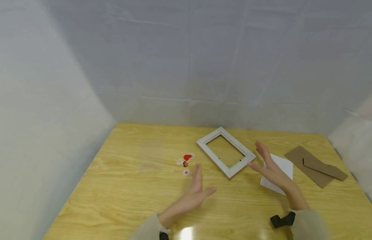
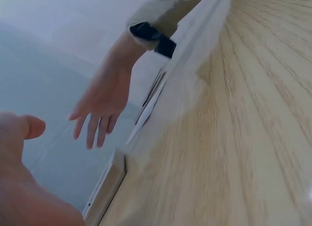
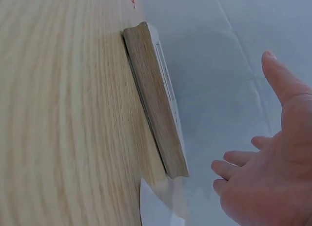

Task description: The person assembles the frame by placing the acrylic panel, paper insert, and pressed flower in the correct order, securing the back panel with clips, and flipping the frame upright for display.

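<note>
A white picture frame [image 1: 236, 142] lies flat near the middle of the wooden table, and bare wood shows through its opening. My left hand [image 1: 194, 194] hovers in front of the frame, thumb apart and fingers straight, holding nothing. To the right, my right hand [image 1: 271, 170] is raised over a white sheet [image 1: 284, 165], beside the frame's near right corner. Its fingers are extended and grip nothing. In the right wrist view the frame's wooden side edge [image 3: 151, 97] stands apart from the right hand [image 3: 273, 182]. The left wrist view shows both palms bare.
Small red-and-pink flower-like pieces [image 1: 186, 172] lie left of the frame. A faint clear sheet [image 1: 150, 155] is farther left. At the right lies a brown backing board [image 1: 298, 155] with a brown flap [image 1: 326, 169] on it. Pale sheeting [image 1: 186, 66] hangs behind the table.
</note>
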`<act>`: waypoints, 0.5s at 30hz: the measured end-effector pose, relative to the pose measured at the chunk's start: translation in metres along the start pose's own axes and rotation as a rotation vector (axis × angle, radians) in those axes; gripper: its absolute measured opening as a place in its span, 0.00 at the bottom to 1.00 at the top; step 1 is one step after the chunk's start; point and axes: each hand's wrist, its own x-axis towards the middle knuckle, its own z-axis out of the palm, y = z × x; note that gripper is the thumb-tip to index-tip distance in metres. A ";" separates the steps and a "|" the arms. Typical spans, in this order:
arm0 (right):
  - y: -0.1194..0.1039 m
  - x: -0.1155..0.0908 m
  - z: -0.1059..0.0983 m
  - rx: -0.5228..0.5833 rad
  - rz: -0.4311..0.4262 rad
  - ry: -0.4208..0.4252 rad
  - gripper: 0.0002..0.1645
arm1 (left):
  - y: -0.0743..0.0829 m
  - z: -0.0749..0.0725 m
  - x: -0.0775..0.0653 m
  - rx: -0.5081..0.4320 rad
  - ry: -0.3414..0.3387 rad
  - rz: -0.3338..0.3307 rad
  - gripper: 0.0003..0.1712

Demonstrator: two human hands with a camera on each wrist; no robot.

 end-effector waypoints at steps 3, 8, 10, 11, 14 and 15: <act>0.005 0.009 0.002 0.048 0.039 -0.008 0.53 | 0.000 0.011 0.008 -0.057 0.016 -0.010 0.58; 0.014 0.024 0.004 0.108 0.077 0.004 0.53 | 0.001 0.030 0.022 -0.138 0.109 0.001 0.59; 0.017 0.031 0.004 0.124 0.070 0.006 0.53 | 0.000 0.036 0.030 -0.163 0.151 0.001 0.59; 0.019 0.034 0.004 0.129 0.067 0.007 0.52 | 0.000 0.039 0.034 -0.180 0.170 -0.003 0.59; 0.022 0.041 0.003 0.131 0.063 0.004 0.50 | -0.002 0.045 0.045 -0.227 0.230 -0.005 0.60; 0.022 0.043 0.003 0.132 0.063 0.003 0.49 | -0.003 0.046 0.048 -0.242 0.250 -0.004 0.60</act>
